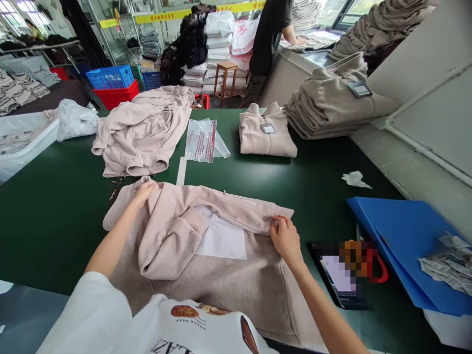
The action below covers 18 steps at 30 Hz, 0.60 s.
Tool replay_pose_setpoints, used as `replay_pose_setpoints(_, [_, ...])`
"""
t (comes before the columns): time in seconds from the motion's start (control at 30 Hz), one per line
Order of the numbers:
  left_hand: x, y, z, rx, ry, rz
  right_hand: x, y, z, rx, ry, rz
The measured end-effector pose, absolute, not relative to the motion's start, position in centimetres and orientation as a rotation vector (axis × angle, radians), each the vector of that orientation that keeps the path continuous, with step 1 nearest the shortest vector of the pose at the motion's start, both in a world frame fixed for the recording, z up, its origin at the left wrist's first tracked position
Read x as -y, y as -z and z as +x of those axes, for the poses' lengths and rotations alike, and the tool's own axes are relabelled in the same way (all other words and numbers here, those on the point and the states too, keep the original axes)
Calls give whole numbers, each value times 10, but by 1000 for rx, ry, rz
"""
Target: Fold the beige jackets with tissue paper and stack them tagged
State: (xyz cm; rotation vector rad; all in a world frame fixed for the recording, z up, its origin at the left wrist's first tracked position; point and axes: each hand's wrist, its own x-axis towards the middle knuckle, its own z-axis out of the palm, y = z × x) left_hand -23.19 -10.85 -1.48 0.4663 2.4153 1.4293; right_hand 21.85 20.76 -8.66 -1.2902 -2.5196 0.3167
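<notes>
A beige zip-up sweatshirt point(228, 270) lies spread in front of me, with one side folded inward and a cuffed sleeve point(167, 243) bent across it. On the sweatshirt rests a white sheet point(224, 241), partly covered by the folded side and the cuff. My left hand point(145, 192) is closed on the fabric at the far left edge, by the collar end. At the right end of the folded strip, my right hand point(286, 239) pinches the fabric edge between thumb and fingers. A dark hang tag point(116, 188) sticks out beyond the sweatshirt near my left hand.
Beyond lie a heap of beige sweatshirts point(143, 130), a clear printed bag point(201, 140), a folded sweatshirt point(267, 132) and a taller folded stack point(328, 103). To the right are a dark-framed device point(334, 275), partly pixelated, and blue folders point(398, 246). A person point(271, 39) stands behind the table.
</notes>
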Motion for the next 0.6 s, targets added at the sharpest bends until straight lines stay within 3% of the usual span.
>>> replay_pose_setpoints(0.3, [199, -10, -223, -2749, -1139, 207, -211, 95, 221, 2457, -356, -1362])
replay_pose_setpoints(0.4, [190, -7, -160, -2828, -926, 606, -214, 102, 222, 2423, -389, -1377])
replay_pose_setpoints(0.5, [175, 4, -82, -2553, -542, 1054, -214, 108, 222, 2380, -371, -1336])
replay_pose_setpoints(0.6, [169, 10, -37, -2374, -471, 1130, -213, 110, 221, 2353, -370, -1317])
